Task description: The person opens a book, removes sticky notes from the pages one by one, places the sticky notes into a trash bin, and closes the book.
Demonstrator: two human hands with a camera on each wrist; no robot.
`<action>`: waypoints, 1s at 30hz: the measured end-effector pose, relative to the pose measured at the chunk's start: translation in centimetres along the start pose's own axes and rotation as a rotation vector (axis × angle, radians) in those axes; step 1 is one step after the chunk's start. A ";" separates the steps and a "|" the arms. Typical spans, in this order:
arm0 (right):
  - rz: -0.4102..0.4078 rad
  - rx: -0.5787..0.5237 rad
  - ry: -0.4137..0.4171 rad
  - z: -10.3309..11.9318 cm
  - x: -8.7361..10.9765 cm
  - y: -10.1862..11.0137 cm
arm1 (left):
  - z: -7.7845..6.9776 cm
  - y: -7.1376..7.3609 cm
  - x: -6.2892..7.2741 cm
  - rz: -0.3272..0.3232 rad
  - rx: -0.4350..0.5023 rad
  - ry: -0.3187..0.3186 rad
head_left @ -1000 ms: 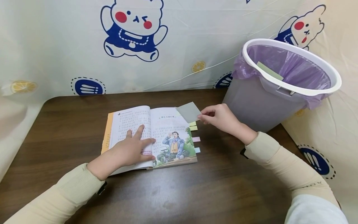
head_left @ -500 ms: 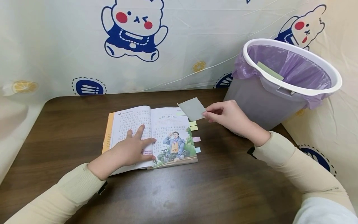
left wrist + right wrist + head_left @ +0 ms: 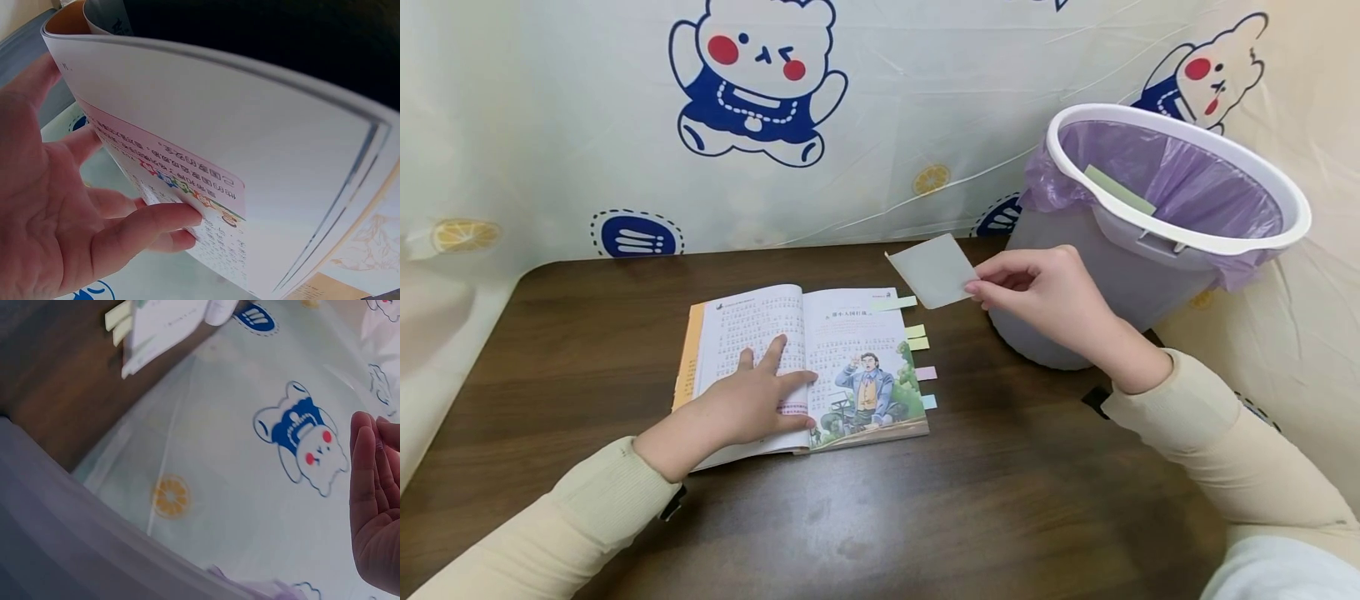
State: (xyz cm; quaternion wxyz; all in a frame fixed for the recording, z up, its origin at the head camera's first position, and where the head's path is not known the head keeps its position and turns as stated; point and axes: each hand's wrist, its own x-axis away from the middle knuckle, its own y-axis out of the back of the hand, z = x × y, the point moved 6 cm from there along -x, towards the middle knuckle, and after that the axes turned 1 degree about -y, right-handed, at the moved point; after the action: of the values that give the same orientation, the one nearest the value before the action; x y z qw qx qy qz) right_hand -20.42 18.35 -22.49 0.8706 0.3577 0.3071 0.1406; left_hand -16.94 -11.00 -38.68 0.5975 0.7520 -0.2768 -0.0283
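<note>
An open book (image 3: 850,333) lies on the table, its right page showing a picture of a seated figure. My left hand (image 3: 752,406) rests on the left page and the fold with its fingers spread; in the left wrist view the left hand (image 3: 62,212) is against the curved page (image 3: 181,87). Beyond the book's upper right corner, my right hand (image 3: 1048,283) pinches the corner of a thin, greyish square of paper (image 3: 934,271) in the air. A pale green sticky tab (image 3: 898,303) lies on the top right page, jutting past its edge. In the right wrist view the paper is not seen.
Yellow tabs (image 3: 917,337), a pink tab (image 3: 927,373) and a blue tab (image 3: 930,402) stick out along the book's right edge. A grey bin (image 3: 1075,250) with a purple liner stands to the right, a green piece (image 3: 1118,190) inside. A printed curtain (image 3: 587,125) hangs behind.
My right hand has moved right and up with the square of paper, off the book's corner, and the pale green tab is now uncovered. The left hand has stayed put.
</note>
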 end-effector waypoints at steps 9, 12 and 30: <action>-0.108 0.054 0.012 2.2 0.2 3.7 | 0.2 0.3 -0.1 0.001 -0.005 0.004; -0.153 0.049 -0.011 2.5 0.3 5.1 | 0.3 0.3 -0.1 0.008 -0.003 0.006; -0.483 -0.488 -0.058 0.6 2.4 12.9 | 0.3 -0.3 0.3 0.021 0.018 0.015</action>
State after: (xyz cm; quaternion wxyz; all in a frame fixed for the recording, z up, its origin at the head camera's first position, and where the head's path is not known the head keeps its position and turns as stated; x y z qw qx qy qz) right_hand -18.49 28.20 -14.06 0.9470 0.0599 0.3154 -0.0105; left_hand -16.72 -11.31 -38.92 0.5930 0.7547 -0.2804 -0.0140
